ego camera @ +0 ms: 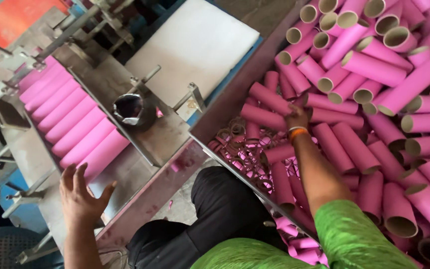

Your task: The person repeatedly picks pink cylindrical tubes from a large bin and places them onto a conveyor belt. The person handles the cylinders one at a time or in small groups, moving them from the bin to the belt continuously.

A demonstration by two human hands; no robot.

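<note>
The right hand [297, 117] reaches into a big bin [225, 107] full of pink cardboard tubes [374, 67]. The fingers curl down onto one pink tube [262, 117] near the top of the pile, close to the bin's metal wall. The hand lies on that tube, but I cannot tell if it grips it or just touches it. An orange band [297, 132] sits on the wrist. Under the hand, low in the bin, lie many thin pink rings [240, 149].

The left hand [80, 194] is on the other side of the bin's wall, over a metal tray [120, 172]. Its fingers are spread wide and it holds nothing. Just beyond the fingertips, a row of pink tubes [70, 119] lies side by side on the tray. The nearest tube in the row is just beside the fingers, not touching them.

Between the tray and the bin stands a short metal cup [130, 109] on a flat metal plate. Farther from the person than the bin's wall lies a white board [195, 47]. The person wears a green sleeve [354, 234] and black trousers [215, 209].
</note>
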